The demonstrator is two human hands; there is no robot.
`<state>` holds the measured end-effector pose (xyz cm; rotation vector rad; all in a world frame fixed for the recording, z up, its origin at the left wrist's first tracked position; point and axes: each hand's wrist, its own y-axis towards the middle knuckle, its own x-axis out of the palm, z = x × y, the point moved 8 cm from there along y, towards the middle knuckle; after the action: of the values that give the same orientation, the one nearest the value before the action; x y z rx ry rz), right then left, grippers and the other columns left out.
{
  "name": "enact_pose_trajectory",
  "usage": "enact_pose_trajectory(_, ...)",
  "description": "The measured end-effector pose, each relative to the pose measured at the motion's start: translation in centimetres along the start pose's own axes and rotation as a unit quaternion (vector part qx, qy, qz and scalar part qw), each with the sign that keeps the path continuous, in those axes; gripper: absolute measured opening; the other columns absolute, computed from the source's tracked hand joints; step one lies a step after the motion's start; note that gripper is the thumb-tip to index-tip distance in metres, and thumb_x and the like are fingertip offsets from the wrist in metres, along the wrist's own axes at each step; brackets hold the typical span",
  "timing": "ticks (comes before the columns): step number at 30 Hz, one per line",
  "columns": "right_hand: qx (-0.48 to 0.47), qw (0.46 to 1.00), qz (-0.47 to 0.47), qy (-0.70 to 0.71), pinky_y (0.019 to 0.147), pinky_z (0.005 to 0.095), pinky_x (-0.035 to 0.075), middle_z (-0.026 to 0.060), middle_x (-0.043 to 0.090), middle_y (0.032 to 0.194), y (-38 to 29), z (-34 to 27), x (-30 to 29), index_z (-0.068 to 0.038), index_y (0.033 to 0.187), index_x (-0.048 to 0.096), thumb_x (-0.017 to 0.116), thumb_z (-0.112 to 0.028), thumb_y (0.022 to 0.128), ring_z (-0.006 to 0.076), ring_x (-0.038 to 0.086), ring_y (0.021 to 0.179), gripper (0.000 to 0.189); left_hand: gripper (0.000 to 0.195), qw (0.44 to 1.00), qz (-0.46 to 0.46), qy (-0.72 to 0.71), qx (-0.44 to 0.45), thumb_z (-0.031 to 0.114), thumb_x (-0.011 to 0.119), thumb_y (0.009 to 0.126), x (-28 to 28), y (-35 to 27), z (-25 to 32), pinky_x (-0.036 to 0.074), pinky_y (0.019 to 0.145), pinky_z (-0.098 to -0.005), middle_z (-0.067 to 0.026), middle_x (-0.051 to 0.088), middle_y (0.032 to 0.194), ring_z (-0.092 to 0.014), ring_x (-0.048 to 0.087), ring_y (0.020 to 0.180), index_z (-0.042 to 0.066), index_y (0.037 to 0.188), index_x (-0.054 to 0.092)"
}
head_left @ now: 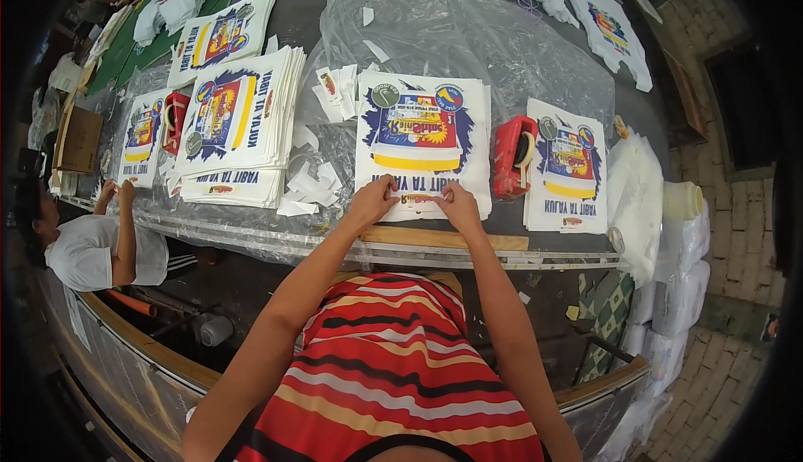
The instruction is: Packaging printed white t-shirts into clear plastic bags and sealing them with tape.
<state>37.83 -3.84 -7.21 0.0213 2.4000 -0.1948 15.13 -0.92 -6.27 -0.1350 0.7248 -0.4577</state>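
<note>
In front of me lies a stack of white printed sheets [423,129] with a blue, red and yellow design, upside down from my side. My left hand [375,201] is at its near edge, thumb and forefinger pinched at the left end of a small printed strip [416,199]. At the strip's other end, my right hand [461,208] pinches in the same way. The fingertips hide both ends. Just right of the stack is a red tape dispenser [509,158] with a tape roll. Beyond it sits a second printed stack [566,170].
Paper scraps [313,185] and loose printed strips [337,92] lie left of my stack. A wooden batten [445,238] runs along the table edge. Clear plastic film [439,29] covers the table's far part. Leftward are more printed stacks [235,117], another red dispenser [174,123] and a co-worker [106,245].
</note>
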Motion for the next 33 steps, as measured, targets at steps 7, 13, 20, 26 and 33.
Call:
enact_pose_trajectory(7,-0.003,1.000,-0.001,0.003,0.057,0.0343,0.046,0.0093,0.059,0.064,0.0,0.4,-0.1,-0.002,0.094,0.060,0.081,-0.018,0.080,0.0207,0.058,0.058,0.030,0.023,1.000,-0.003,0.011,0.010,0.017,0.071,0.086,0.5,-0.6,0.4,0.048,0.066,-0.0388,-0.0087,0.061,0.080,-0.027,0.063,0.075,0.007,0.102,0.058)
enact_pose_trajectory(13,0.009,0.999,-0.004,-0.046,0.058,0.0384,0.047,0.0100,0.061,0.064,-0.2,0.0,-0.4,-0.006,0.100,0.057,0.080,-0.021,0.081,0.0269,0.063,0.060,0.033,0.037,0.935,0.044,0.271,0.225,0.002,0.063,0.076,2.8,-1.8,5.7,0.045,0.086,-0.0397,-0.0073,0.057,0.110,-0.027,0.054,0.105,0.012,0.111,0.061)
enact_pose_trajectory(20,-0.001,0.999,-0.047,-0.028,0.072,0.0492,0.050,0.0197,0.067,0.085,-0.3,-0.9,0.3,-0.006,0.102,0.055,0.074,-0.021,0.085,0.0417,0.065,0.084,0.029,0.045,0.922,0.078,0.327,0.193,0.026,0.062,0.091,4.7,-5.0,6.4,0.043,0.087,-0.0410,-0.0106,0.055,0.125,-0.027,0.052,0.112,0.006,0.130,0.054)
enact_pose_trajectory(26,-0.040,0.998,-0.034,-0.028,0.063,0.0405,0.047,0.0143,0.062,0.071,-0.2,-0.7,-0.1,-0.004,0.095,0.057,0.074,-0.018,0.084,0.0326,0.063,0.068,0.025,0.055,0.920,0.105,0.333,0.177,0.038,0.056,0.096,5.2,-5.9,7.1,0.042,0.090,-0.0482,-0.0133,0.054,0.130,-0.028,0.050,0.119,0.006,0.140,0.050)
enact_pose_trajectory(33,-0.022,0.999,0.023,0.015,0.067,0.0379,0.049,0.0147,0.064,0.075,-2.6,-1.6,-4.4,-0.008,0.104,0.063,0.071,-0.015,0.086,0.0277,0.066,0.073,0.021,0.059,0.928,0.079,0.343,0.122,0.042,0.057,0.095,6.7,-5.8,6.5,0.039,0.100,-0.0644,-0.0139,0.051,0.136,-0.031,0.046,0.127,0.005,0.141,0.050)
